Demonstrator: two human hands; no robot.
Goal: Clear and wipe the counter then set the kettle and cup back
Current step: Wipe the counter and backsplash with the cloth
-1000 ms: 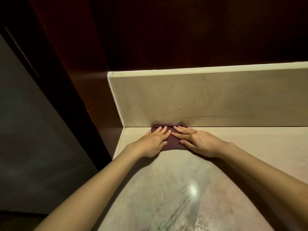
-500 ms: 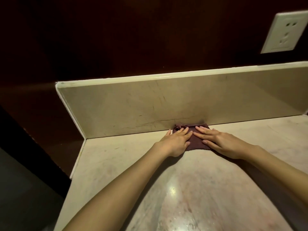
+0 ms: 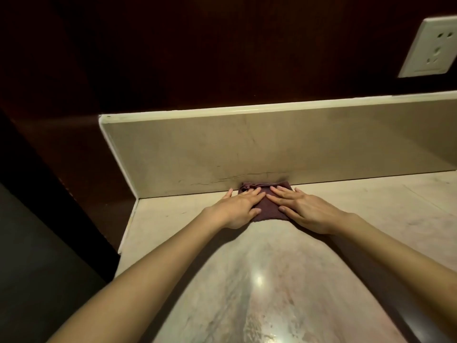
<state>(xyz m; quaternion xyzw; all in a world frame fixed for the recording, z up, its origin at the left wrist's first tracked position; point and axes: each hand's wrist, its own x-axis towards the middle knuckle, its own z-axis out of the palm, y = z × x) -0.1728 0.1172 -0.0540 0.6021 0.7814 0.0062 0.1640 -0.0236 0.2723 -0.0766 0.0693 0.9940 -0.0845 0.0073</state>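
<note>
A small dark maroon cloth (image 3: 268, 209) lies flat on the pale marble counter (image 3: 272, 280), pushed up against the foot of the backsplash. My left hand (image 3: 237, 209) presses on its left part with straight fingers. My right hand (image 3: 304, 210) presses on its right part, fingers flat and pointing left toward the other hand. The fingertips of both hands nearly meet over the cloth. No kettle or cup is in view.
A beige stone backsplash (image 3: 247, 149) runs along the back of the counter, ending at a corner on the left. Dark wood panelling rises above it, with a white wall socket (image 3: 430, 48) at the upper right. The counter's left edge (image 3: 126, 231) drops to a dark floor.
Both hands have slid the cloth to the right along the foot of the backsplash, away from the left corner. The view has swung right, bringing the wall socket into sight.
</note>
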